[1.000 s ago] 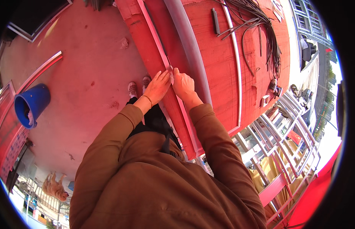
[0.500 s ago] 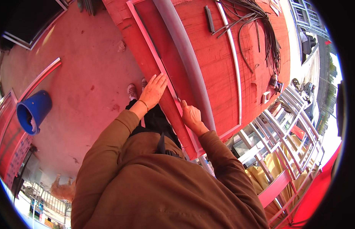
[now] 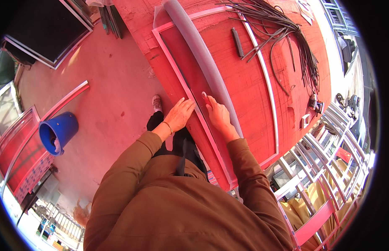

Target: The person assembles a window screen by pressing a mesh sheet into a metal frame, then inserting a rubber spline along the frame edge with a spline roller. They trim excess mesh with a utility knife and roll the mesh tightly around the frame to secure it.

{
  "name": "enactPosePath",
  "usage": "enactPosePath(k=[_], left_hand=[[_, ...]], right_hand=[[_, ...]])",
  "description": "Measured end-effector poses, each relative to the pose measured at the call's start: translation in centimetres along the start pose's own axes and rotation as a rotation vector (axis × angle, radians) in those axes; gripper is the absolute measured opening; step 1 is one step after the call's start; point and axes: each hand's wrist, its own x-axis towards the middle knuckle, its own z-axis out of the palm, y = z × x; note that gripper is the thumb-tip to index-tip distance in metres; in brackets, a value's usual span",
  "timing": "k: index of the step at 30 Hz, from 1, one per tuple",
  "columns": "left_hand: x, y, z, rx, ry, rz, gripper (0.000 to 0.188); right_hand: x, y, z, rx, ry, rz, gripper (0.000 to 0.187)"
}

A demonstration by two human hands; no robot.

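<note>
A pale window-screen frame (image 3: pixel 277 125) lies flat on a red-lit worktable. Dark mesh (image 3: pixel 194 72) covers its left part, the rest gathered in a long grey roll (image 3: pixel 201 52) running lengthwise. My left hand (image 3: pixel 180 115) lies with fingers stretched at the frame's near left rail (image 3: pixel 171 61). Closed round a small spline roller (image 3: pixel 204 96), my right hand (image 3: pixel 220 117) is over the mesh between rail and roll. The tool's rounded end points away from me; most of its handle is hidden in the fist.
A bundle of black rubber spline (image 3: pixel 301 42) and a short dark bar (image 3: pixel 237 42) lie on the table (image 3: pixel 253 92). Metal frames (image 3: pixel 315 175) are stacked off its right side. On the floor at left stands a blue bucket (image 3: pixel 67 129), near a leaning framed panel (image 3: pixel 44 31).
My right hand has moved off the rail's groove onto the mesh, and the tool's rounded end now shows. My left hand has slid nearer me along the rail. The whole view has shifted.
</note>
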Motion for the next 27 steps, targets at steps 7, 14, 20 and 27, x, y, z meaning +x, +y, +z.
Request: enactPosePath(k=[7, 14, 20, 27], left_hand=[[5.7, -10.3, -6.5, 0.210, 0.241, -0.057, 0.054], [8.0, -16.8, -8.9, 0.213, 0.174, 0.044, 0.039], [7.3, -18.2, -9.4, 0.244, 0.128, 0.088, 0.040], [7.5, -18.2, -10.2, 0.189, 0.109, 0.083, 0.046]], right_hand=[[2.8, -4.0, 2.1, 0.117, 0.137, -0.021, 0.052], [10.1, -10.7, 0.2, 0.072, 0.187, -0.048, 0.051], [13.0, -14.4, -1.0, -0.060, 0.065, 0.005, 0.050], [15.1, -15.1, -2.1, -0.157, -0.024, -0.069, 0.048]])
